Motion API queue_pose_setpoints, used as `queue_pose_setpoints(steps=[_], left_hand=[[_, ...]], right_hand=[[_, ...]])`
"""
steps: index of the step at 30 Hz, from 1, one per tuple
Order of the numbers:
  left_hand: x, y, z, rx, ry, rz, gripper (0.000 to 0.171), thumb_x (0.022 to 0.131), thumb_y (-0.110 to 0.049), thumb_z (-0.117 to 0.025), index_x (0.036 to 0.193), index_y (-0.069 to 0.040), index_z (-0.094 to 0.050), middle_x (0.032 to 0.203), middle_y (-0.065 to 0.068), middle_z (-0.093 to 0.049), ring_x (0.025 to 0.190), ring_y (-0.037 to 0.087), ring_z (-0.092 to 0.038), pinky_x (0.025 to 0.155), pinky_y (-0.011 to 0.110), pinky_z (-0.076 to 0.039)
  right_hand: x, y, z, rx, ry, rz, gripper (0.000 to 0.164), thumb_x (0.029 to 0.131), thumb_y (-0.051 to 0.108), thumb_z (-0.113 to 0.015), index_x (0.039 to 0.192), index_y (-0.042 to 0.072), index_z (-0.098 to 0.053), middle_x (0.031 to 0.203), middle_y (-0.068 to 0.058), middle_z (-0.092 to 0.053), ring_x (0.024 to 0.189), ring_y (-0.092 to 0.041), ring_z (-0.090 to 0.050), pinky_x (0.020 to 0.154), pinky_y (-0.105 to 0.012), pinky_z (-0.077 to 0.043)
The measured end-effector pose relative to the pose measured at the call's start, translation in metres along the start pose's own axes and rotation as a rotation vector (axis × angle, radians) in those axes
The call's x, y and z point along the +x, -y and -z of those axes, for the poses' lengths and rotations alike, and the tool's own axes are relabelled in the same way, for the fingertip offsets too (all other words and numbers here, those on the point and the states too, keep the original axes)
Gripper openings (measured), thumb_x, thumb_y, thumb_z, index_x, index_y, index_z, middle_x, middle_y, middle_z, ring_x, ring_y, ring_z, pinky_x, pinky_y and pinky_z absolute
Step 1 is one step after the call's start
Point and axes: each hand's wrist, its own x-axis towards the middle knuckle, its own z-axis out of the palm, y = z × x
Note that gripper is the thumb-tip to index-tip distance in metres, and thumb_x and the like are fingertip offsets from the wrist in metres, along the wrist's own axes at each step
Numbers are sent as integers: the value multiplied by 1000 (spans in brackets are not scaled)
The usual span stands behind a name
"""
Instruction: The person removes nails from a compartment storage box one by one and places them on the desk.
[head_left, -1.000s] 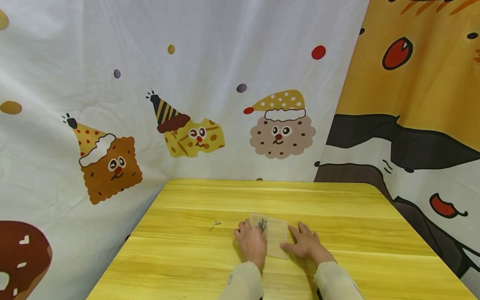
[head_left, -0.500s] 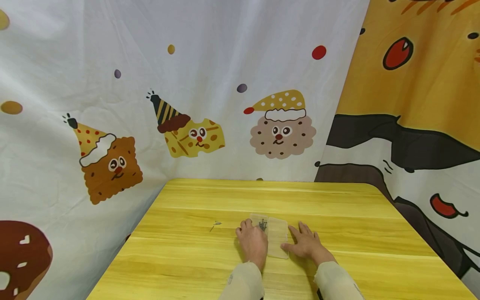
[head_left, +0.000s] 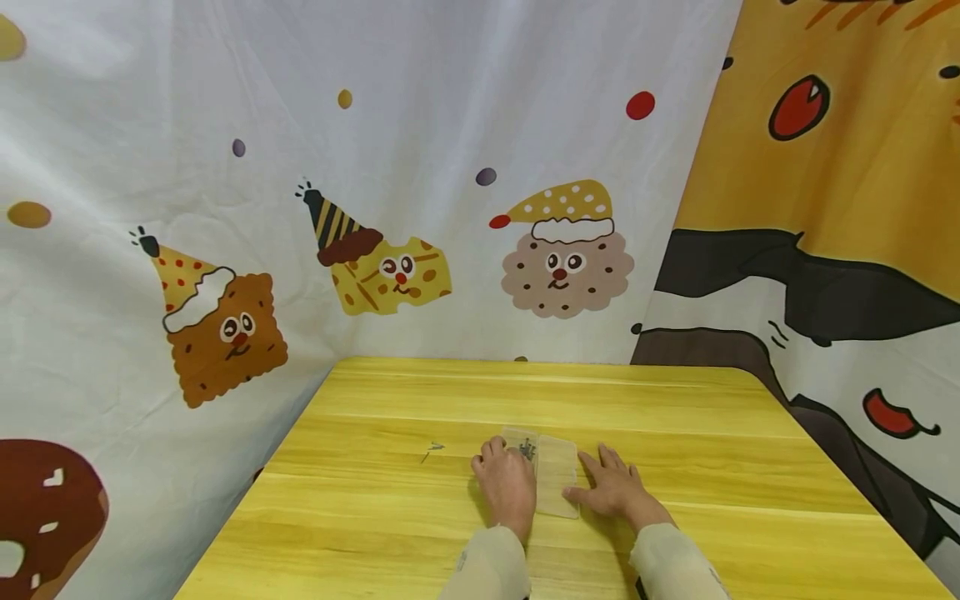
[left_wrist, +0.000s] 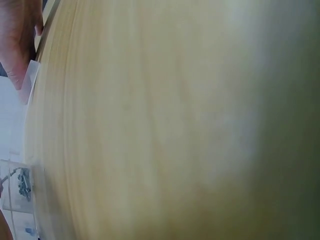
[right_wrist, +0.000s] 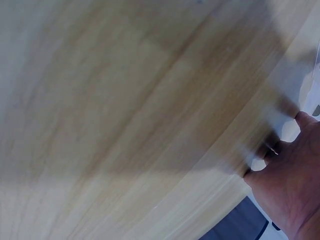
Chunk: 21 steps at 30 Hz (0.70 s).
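At the clear rectangular plastic box (head_left: pixel 557 473), the left hand (head_left: pixel 507 486) has a grip I cannot tell; the right hand (head_left: pixel 615 488), released, touches its edge.

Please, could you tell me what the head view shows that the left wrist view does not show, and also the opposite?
Only the head view shows the printed cloth behind the table, the pale sleeves and the loose thin pieces lying left of the clear box.

Only the left wrist view shows a small bluish spot at the box, too blurred to name.

Both share the table, the box, the small dark pieces inside it and the right hand.
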Motion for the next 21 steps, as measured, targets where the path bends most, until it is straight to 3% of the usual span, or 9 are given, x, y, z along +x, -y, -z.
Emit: queue_pose_setpoints(steps=[11,21], left_hand=[[0,1,0,-155,-90,44,16,88,-24,-75,80,-10,-74,107,4,-62,102,23,-55,88,46,-40],[7,11,0,-329,-247,177,13,87,-13,-75,75,-9,-70,102,5,-62,99,27,-56,90,51,-39]], right_hand=[[1,-1,0,2,6,5,84,90,56,-63,150,3,-39,155,-37,-15,141,-56,-14,109,-71,-6],[1,-3,0,13,11,12,84,90,56,-63,150,3,-39,155,-37,-15,142,-56,-12,109,-71,-6]])
